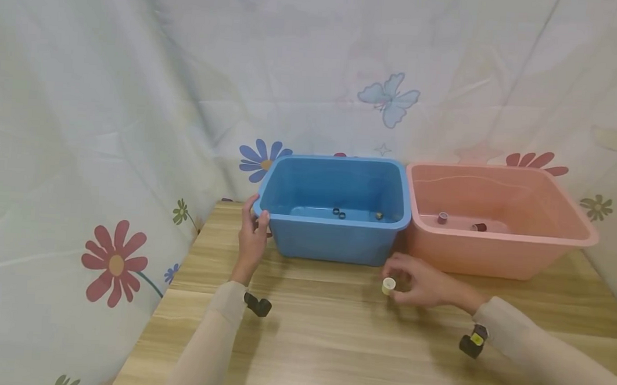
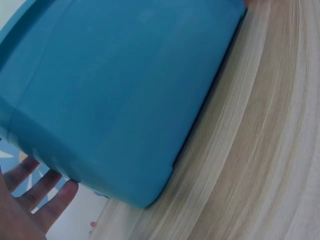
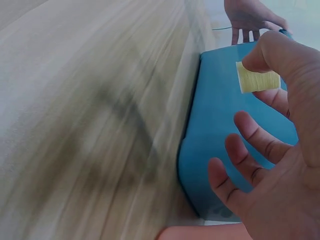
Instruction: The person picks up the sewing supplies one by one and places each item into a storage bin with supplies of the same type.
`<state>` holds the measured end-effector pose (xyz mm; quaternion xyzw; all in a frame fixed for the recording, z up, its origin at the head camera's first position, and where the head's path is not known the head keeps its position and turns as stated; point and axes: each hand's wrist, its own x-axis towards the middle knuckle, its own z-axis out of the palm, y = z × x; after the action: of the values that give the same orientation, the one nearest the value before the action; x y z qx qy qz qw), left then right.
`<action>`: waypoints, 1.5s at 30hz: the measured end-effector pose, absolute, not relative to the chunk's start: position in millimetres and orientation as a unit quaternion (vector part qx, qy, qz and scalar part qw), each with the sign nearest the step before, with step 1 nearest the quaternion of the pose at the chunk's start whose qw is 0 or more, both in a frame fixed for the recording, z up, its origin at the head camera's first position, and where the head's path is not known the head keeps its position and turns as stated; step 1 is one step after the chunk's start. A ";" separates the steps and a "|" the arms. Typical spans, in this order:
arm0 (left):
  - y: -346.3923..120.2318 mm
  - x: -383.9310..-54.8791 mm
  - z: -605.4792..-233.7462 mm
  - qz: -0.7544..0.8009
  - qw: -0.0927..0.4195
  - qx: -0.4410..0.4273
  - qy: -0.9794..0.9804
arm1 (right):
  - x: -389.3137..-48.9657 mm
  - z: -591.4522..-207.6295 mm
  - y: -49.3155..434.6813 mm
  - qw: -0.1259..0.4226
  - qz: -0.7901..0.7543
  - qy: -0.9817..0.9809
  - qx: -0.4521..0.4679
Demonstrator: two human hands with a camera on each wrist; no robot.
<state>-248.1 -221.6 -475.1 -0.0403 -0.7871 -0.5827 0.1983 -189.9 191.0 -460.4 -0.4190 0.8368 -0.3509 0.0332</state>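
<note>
A pale yellow spool of thread (image 3: 260, 81) is pinched between the thumb and index finger of my right hand (image 1: 421, 281), while its other fingers spread apart. That hand is just above the table, before the gap between the blue bin (image 1: 332, 240) and the pink bin (image 1: 494, 254). My left hand (image 1: 252, 239) holds the blue bin's front left corner, thumb at the rim and fingers against the outer side (image 2: 52, 200). Two small dark rings (image 1: 339, 213) and a small gold-coloured piece (image 1: 379, 216) lie inside the blue bin. Two dark reddish spools (image 1: 443, 217) lie in the pink bin.
Both bins stand side by side at the back of a wood-grain table (image 1: 327, 333). Behind them hangs a pale curtain (image 1: 315, 71) printed with flowers and a butterfly. A small black camera is strapped at each wrist.
</note>
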 end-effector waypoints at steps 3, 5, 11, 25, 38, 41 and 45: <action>-221.9 -248.1 -475.0 -0.585 0.196 -0.040 -0.786 | -189.1 -452.0 191.0 0.037 -0.351 0.837 -0.419; -222.0 -248.0 -475.1 -0.585 0.195 -0.039 -0.786 | -189.1 -446.3 191.2 0.039 -0.351 0.836 -0.420; -222.6 -248.8 -476.1 -0.580 0.192 -0.042 -0.790 | -189.1 -430.3 192.5 0.037 -0.350 0.831 -0.430; -222.2 -248.1 -476.3 -0.577 0.198 -0.045 -0.791 | -186.1 -381.9 191.6 0.073 -0.360 0.822 -0.436; -218.2 -245.9 -471.2 -0.581 0.189 -0.039 -0.790 | -192.5 -352.1 198.4 0.044 -0.348 0.833 -0.427; -218.1 -245.3 -470.7 -0.580 0.194 -0.041 -0.790 | -196.5 -345.9 201.0 0.052 -0.350 0.836 -0.420; -220.1 -248.1 -475.9 -0.575 0.204 -0.041 -0.791 | -202.4 -338.2 204.7 0.057 -0.359 0.834 -0.414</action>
<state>-248.1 -220.1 -475.9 -0.0409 -0.7914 -0.5747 0.2045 -202.4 204.7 -338.2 -0.4143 0.8343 -0.3592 0.0570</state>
